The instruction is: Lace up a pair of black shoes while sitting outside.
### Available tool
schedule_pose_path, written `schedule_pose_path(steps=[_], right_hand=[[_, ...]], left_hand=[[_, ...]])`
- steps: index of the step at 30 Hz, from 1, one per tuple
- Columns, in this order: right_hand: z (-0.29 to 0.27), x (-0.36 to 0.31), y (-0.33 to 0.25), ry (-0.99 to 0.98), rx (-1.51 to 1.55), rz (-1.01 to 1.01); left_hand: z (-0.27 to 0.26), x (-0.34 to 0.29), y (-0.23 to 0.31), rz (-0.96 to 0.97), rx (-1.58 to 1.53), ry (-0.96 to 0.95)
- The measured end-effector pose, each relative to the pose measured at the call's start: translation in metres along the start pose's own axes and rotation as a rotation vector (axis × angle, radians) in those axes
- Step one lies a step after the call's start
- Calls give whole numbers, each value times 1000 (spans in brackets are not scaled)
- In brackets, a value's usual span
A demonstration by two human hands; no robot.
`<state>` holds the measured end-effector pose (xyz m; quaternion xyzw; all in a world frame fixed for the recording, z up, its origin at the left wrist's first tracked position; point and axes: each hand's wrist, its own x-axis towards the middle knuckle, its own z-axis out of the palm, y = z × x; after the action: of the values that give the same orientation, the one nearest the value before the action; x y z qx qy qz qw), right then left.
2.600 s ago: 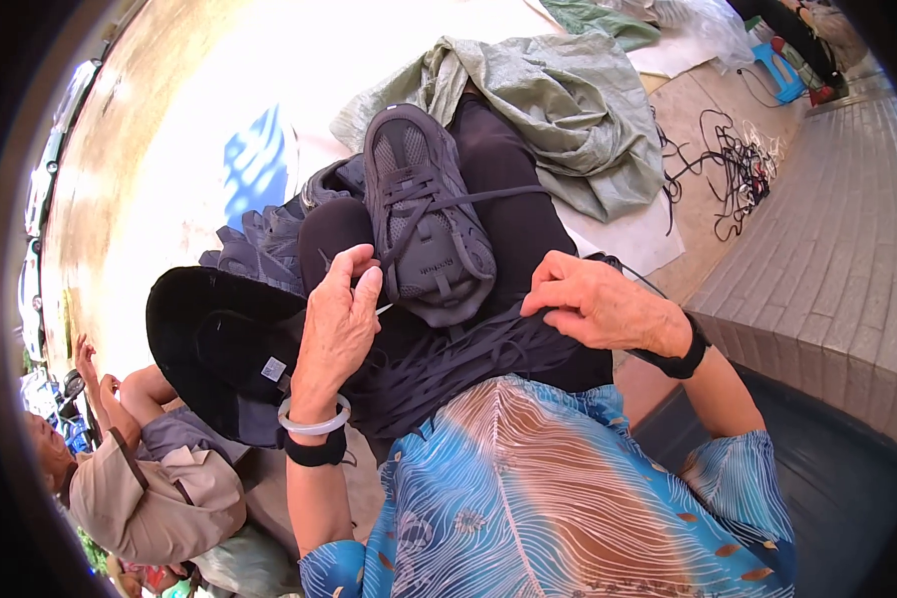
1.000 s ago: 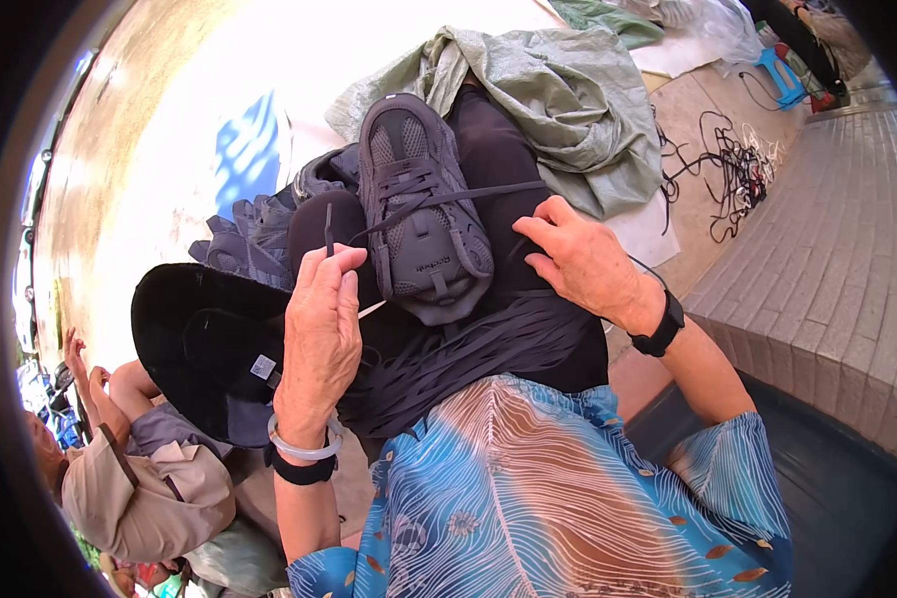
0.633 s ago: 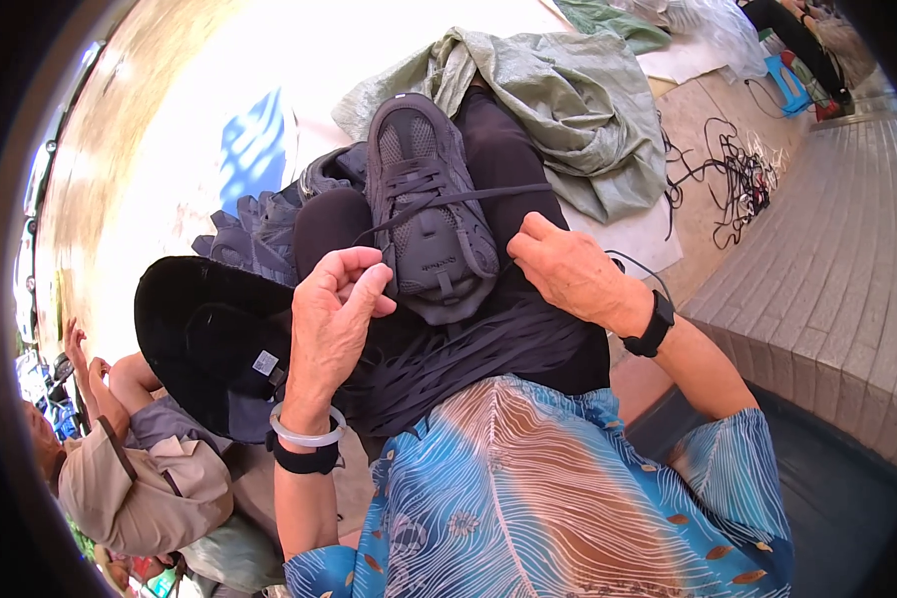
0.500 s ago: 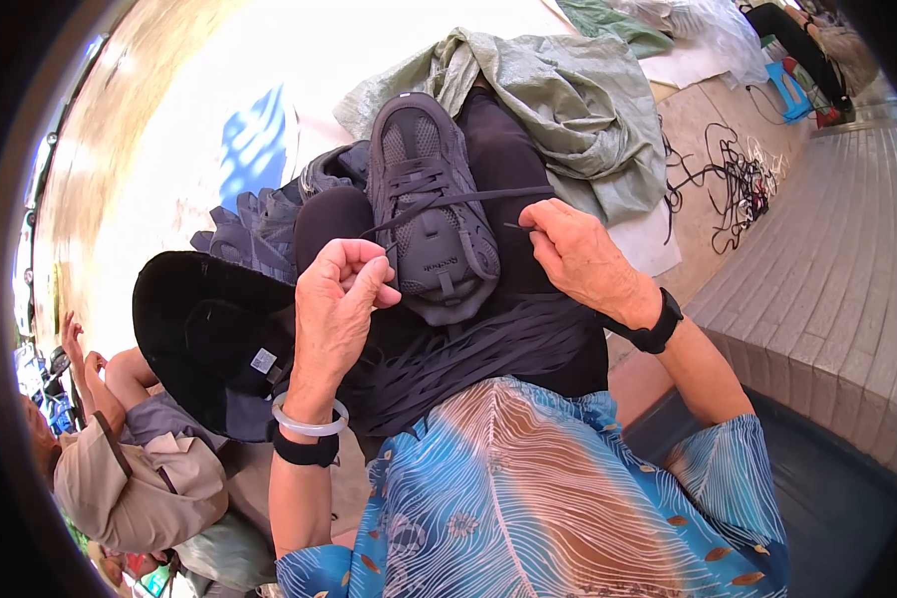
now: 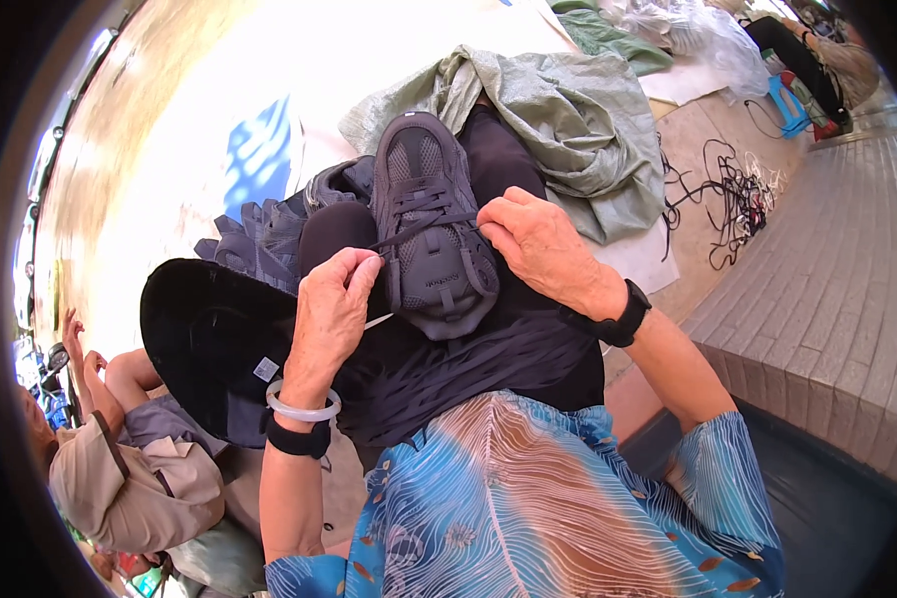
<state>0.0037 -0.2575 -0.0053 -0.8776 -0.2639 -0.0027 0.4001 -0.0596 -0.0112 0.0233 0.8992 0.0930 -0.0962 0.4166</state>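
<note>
A dark grey sneaker (image 5: 431, 249) rests on my lap between my thighs, its toe pointing away and its heel toward me. A dark lace (image 5: 424, 225) crosses its upper part, with one end out to each side. My left hand (image 5: 334, 304) pinches the left lace end beside the shoe's collar. On the other side, my right hand (image 5: 543, 244) is closed on the right lace end, close to the shoe. A bundle of loose dark laces (image 5: 448, 374) lies across my lap below the heel.
More dark sneakers (image 5: 259, 239) lie beyond my left knee, near a black cap-like thing (image 5: 209, 349). A grey-green sack (image 5: 578, 130) spreads past my right knee. Tangled laces (image 5: 733, 204) lie on the floor by a ridged grey bench (image 5: 817, 289). Another person (image 5: 135, 473) sits at left.
My right hand has come in toward the shoe and closed on the lace nearer to it. My left hand has moved slightly left and now pinches the left lace end.
</note>
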Motion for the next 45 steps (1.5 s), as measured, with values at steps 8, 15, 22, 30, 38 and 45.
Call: schedule_pose_path(steps=[8, 15, 22, 30, 38, 45], right_hand=[[8, 28, 12, 28, 57, 22], [11, 21, 8, -14, 109, 27], [9, 31, 15, -127, -210, -189], [4, 29, 5, -266, 438, 529], [26, 22, 9, 88, -107, -47], [23, 14, 5, 183, -19, 46]], left_hand=[[7, 13, 9, -63, 44, 34], [4, 29, -11, 264, 216, 102], [3, 33, 9, -60, -103, -49], [9, 44, -19, 203, -10, -29], [7, 46, -18, 274, -39, -116], [13, 47, -25, 320, 37, -38]])
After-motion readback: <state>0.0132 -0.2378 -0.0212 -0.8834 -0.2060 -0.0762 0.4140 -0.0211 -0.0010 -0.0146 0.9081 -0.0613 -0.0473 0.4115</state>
